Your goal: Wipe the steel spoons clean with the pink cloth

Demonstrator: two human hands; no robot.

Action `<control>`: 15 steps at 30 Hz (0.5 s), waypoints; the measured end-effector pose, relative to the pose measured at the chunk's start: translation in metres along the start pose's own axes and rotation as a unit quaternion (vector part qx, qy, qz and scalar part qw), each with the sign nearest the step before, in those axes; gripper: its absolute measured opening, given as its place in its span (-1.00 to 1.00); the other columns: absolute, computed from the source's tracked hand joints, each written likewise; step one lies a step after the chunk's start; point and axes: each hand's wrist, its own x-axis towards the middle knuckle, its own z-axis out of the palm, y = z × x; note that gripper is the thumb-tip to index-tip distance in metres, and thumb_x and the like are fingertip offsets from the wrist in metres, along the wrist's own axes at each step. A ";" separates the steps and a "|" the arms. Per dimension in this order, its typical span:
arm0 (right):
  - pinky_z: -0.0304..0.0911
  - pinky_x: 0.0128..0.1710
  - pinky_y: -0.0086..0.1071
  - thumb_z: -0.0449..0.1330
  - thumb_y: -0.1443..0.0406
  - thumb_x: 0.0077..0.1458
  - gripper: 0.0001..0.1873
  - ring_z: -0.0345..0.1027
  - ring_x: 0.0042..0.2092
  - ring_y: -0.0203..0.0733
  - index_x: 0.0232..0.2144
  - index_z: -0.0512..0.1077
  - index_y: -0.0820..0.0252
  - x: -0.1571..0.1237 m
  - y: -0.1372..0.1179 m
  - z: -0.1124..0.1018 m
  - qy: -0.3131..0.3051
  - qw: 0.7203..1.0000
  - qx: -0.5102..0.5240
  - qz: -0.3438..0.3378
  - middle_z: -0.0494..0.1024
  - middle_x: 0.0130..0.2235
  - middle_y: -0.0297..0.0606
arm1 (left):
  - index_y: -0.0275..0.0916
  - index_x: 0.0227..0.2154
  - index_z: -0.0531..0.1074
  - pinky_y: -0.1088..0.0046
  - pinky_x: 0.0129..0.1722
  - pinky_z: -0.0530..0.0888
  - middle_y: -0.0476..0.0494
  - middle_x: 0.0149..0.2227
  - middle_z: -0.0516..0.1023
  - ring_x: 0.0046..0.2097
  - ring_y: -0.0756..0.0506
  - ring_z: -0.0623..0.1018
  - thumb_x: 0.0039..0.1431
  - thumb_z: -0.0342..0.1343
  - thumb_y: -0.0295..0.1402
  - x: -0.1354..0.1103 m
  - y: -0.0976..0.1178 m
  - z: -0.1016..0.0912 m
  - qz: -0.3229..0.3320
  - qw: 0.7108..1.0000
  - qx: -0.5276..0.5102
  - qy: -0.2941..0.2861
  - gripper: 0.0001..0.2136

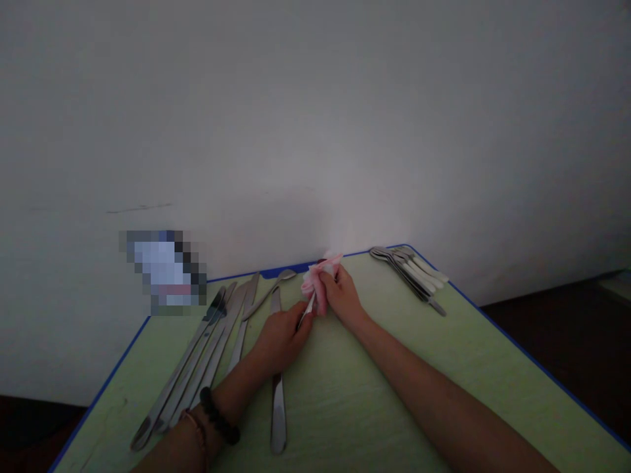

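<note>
My left hand [286, 335] is closed around the handle of a metal piece of cutlery [310, 305]. Its far end is hidden, so I cannot tell its kind. A crumpled pink and white cloth [320, 286] covers that end, pinched in my right hand [342, 295]. Under my left hand lies a table knife [279, 414], its middle covered by the hand. Just beyond that wrist rests a spoon [283, 277], lying across other cutlery. Several long knives [197, 368] lie side by side to the left of my left forearm.
At the back right, several spoons [382, 253] lie in a stack beside several white-handled forks [419, 270]. The green table [355, 407] has a blue edge and meets a pale wall [315, 131]. A blurred-out object [167, 269] stands at the back left corner.
</note>
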 end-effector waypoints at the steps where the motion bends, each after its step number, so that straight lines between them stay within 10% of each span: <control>1: 0.21 -0.24 -0.38 0.06 0.31 -0.03 -0.83 0.32 -0.31 -0.23 -0.35 0.39 0.19 0.000 0.000 0.000 0.009 1.000 -0.005 -0.004 0.47 -0.36 -0.31 | -0.18 -0.44 0.32 0.50 -0.52 0.13 0.01 -0.61 0.37 -0.55 -0.06 0.39 0.19 -0.14 -0.33 0.000 0.000 0.000 0.002 1.000 0.008 -0.003 -0.83; 15: 0.17 -0.39 -0.45 0.06 0.33 -0.12 -0.87 0.25 -0.44 -0.30 -0.57 0.40 0.20 0.009 0.017 0.000 0.072 0.987 0.136 0.041 0.44 -0.53 -0.41 | -0.22 -0.36 0.35 0.49 -0.48 0.17 0.00 -0.56 0.42 -0.50 -0.05 0.42 0.23 -0.20 -0.30 -0.001 0.004 -0.002 -0.005 0.997 0.067 -0.028 -0.76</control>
